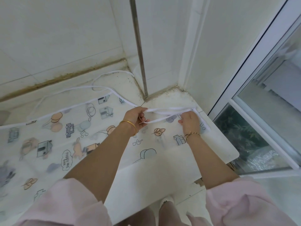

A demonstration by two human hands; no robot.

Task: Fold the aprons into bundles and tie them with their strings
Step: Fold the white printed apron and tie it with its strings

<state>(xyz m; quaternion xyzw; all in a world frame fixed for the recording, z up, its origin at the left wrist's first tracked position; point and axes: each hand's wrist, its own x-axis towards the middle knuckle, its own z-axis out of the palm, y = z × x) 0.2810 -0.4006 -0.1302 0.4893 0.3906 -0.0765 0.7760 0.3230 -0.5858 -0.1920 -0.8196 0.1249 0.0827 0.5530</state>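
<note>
on the white stone counter [224,144], the translucent cartoon-print plastic apron [65,136] lies flat, unfolded. at its far right corner the left hand [136,117] curls round the white fabric strings [167,109] and the right hand [189,122] pinches them. lay them inward before folding.

Worktop [223,144] boxed into corner: tiled wall [57,38] at back, steel pipe [140,51] upright in the corner, window frame [263,132] tight on R. Apron [65,136] covers most of surface, loose strings [91,86] loop along back edge. Bare strip at R end. Front side open.
</note>
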